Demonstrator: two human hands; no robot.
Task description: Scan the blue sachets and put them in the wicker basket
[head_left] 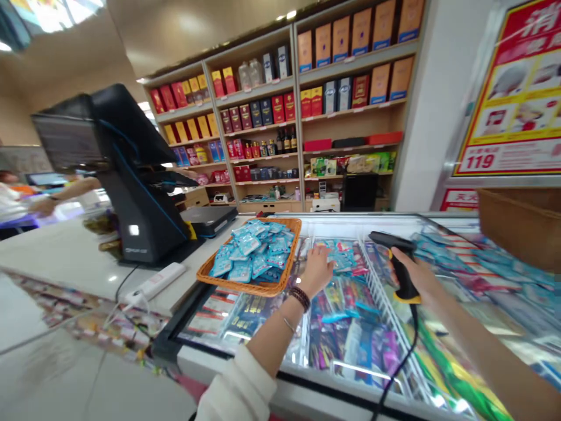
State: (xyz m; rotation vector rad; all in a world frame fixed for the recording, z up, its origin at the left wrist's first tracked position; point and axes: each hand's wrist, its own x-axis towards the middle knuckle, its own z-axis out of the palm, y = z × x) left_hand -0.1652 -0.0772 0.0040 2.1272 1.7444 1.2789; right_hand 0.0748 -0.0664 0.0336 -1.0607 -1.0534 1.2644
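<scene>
- Head view: gripping scanner (404,278) by handle in R hand (421,273), pointing nose L toward L hand (317,272) & basket (245,287).
- Reaching w/ L hand over freezer (210,361), just R of basket, w/ blue packets (248,244) lying nearer L hand.
- Spreading L fingers part-way; can't tell re: anything under palm.

Left hand (319,266) forward, palm down, wrist beaded; right hand (409,272) in a grip.
</scene>
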